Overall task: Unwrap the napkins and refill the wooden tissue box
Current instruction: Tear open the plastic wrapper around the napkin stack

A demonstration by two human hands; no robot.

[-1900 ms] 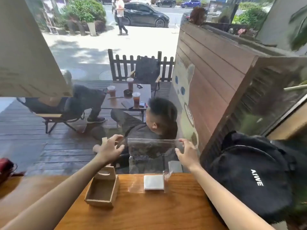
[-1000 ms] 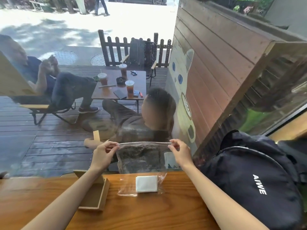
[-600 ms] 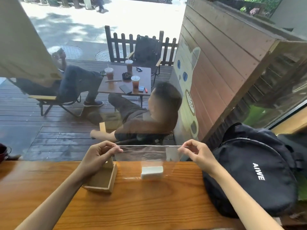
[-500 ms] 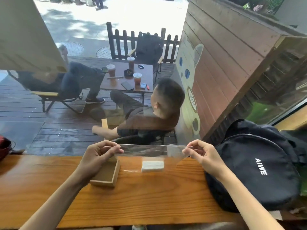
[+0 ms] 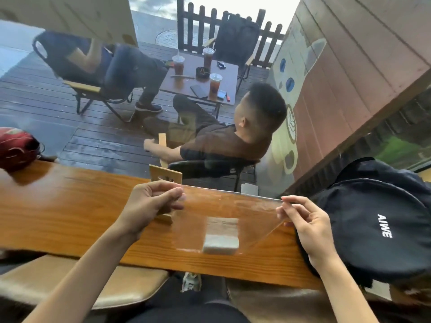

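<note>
A clear plastic wrapper point(image 5: 228, 206) hangs stretched between my hands above the wooden counter point(image 5: 70, 206). My left hand point(image 5: 151, 203) pinches its top left corner and my right hand point(image 5: 303, 220) pinches the top right corner. A small white stack of napkins point(image 5: 221, 242) sits in the bottom of the wrapper, close to the counter's near edge. The wooden tissue box point(image 5: 166, 177) stands behind my left hand, mostly hidden by it.
A black backpack point(image 5: 377, 224) lies on the right end of the counter, touching my right wrist. A red bag point(image 5: 16, 145) sits at the far left. A window runs along the counter's far edge, with people seated outside. A tan stool point(image 5: 93, 280) is below.
The camera has tilted down and come closer. My hands have drawn the wrapper and napkins toward the counter's near edge, away from the wooden box. Both pinches have stayed on the top corners.
</note>
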